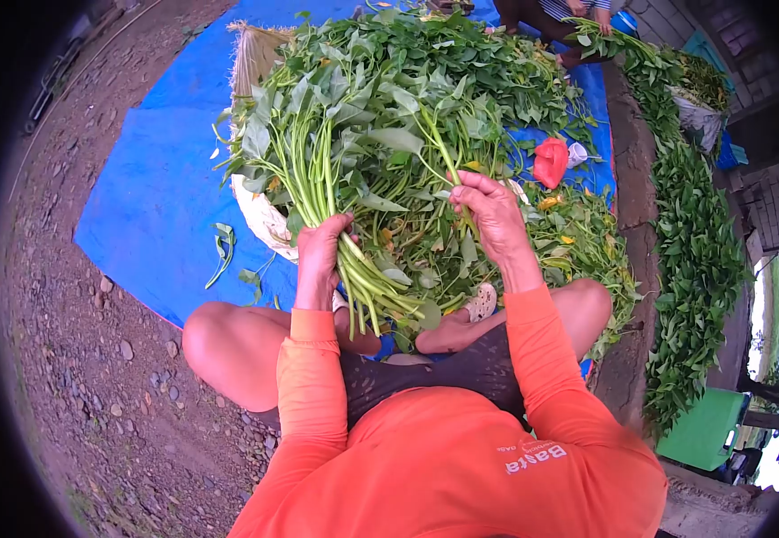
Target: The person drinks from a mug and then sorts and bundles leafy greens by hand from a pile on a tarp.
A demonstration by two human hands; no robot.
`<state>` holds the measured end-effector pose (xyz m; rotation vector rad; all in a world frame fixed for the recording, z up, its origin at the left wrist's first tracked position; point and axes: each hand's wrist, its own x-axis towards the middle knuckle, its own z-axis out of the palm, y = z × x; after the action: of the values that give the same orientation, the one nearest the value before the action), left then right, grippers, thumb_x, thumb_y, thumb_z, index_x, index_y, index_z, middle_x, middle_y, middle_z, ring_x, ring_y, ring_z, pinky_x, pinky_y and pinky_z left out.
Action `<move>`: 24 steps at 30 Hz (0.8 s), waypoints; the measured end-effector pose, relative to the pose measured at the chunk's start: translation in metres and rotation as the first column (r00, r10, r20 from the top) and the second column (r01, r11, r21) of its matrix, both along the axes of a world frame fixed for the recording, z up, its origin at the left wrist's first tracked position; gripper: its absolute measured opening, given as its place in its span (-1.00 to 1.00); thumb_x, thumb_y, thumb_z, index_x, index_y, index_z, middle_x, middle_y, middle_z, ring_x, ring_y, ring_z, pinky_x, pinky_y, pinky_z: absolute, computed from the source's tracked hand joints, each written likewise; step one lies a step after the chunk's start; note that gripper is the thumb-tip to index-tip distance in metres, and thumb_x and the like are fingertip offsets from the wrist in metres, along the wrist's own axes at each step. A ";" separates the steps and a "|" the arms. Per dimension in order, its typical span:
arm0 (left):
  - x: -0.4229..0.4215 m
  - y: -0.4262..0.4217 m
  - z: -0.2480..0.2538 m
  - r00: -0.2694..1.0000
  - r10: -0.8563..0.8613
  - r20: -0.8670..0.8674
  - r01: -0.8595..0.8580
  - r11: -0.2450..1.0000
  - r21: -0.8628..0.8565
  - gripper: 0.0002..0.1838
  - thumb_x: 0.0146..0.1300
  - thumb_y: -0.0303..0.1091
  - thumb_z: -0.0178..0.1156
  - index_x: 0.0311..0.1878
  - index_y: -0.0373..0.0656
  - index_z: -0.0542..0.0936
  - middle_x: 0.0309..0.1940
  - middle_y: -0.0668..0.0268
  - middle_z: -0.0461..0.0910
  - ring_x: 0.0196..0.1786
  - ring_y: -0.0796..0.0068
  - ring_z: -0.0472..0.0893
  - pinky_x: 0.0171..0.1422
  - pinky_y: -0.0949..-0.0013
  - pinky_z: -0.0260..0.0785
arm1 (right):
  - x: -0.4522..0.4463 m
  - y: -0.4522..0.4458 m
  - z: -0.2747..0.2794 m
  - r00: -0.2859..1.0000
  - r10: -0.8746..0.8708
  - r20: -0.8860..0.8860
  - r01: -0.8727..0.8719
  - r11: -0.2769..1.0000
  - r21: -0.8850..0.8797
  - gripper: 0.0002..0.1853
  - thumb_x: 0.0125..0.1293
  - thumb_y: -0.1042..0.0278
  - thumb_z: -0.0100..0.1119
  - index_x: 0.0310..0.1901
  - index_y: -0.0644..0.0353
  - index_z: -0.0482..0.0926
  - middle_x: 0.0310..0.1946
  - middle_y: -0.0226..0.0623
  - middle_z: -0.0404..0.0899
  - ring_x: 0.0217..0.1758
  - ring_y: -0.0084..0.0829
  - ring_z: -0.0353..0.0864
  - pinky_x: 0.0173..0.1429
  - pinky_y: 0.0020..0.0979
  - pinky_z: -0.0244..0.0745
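Note:
My left hand (pixel 322 247) is closed round a thick bunch of green stems (pixel 313 175), whose leafy tops lean up and away while the cut ends point down over my lap. To its right, my right hand (pixel 486 208) pinches a single leafy stem (pixel 441 148) between thumb and fingers. Under and beyond both hands spreads a large heap of leafy greens (pixel 425 54), some leaves yellow, partly on a pale sack (pixel 262 215).
A blue tarp (pixel 156 179) lies under the heap, with a loose sprig (pixel 223 251) on it. Right of the heap are a red plastic bag (pixel 550 162) and a white cup (pixel 577 155). Bundled greens (pixel 690 269) line the far right near a green crate (pixel 701 429). Another person (pixel 578 11) sits at the top.

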<state>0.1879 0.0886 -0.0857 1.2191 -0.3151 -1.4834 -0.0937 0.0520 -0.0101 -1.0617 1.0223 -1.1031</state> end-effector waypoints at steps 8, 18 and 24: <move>-0.008 0.001 -0.003 0.996 -0.011 0.086 0.009 1.000 0.025 -0.80 0.26 -0.39 0.49 -0.22 -0.35 0.71 -0.46 0.25 0.70 -0.53 0.44 0.68 -0.47 0.38 0.57 | 0.018 -0.021 0.032 0.365 -0.658 -0.658 -0.130 0.664 -0.736 -0.68 0.32 0.40 0.32 0.08 0.21 0.80 -0.17 -0.19 0.72 -0.14 -0.17 0.68 0.07 -0.12 0.57; -0.050 0.000 -0.044 0.944 -0.010 -0.330 -0.021 0.996 -0.089 -0.73 0.45 -0.20 0.46 -0.01 -0.17 0.70 -0.34 0.38 0.68 -0.38 0.50 0.71 -0.35 0.41 0.62 | 0.108 -0.001 -0.033 0.805 0.048 -0.591 -0.083 0.996 -0.032 -0.61 0.48 0.39 0.33 0.24 0.43 0.70 0.05 -0.01 0.81 -0.01 -0.31 0.78 0.13 -0.28 0.65; -0.051 0.001 -0.101 0.820 -0.096 -0.564 0.117 0.993 0.000 -0.66 0.48 -0.04 0.43 0.03 -0.11 0.67 -0.22 0.32 0.76 -0.24 0.38 0.77 -0.09 0.24 0.73 | 0.099 0.018 -0.095 0.902 0.086 -0.423 0.000 0.980 0.199 -0.65 0.48 0.47 0.34 0.21 0.46 0.68 -0.13 -0.23 0.79 -0.15 -0.51 0.68 0.02 -0.45 0.60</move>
<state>0.1372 0.0895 -0.1865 0.7410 0.0483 -1.8779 0.0048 0.0695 -0.1054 -1.1877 1.4195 -0.7237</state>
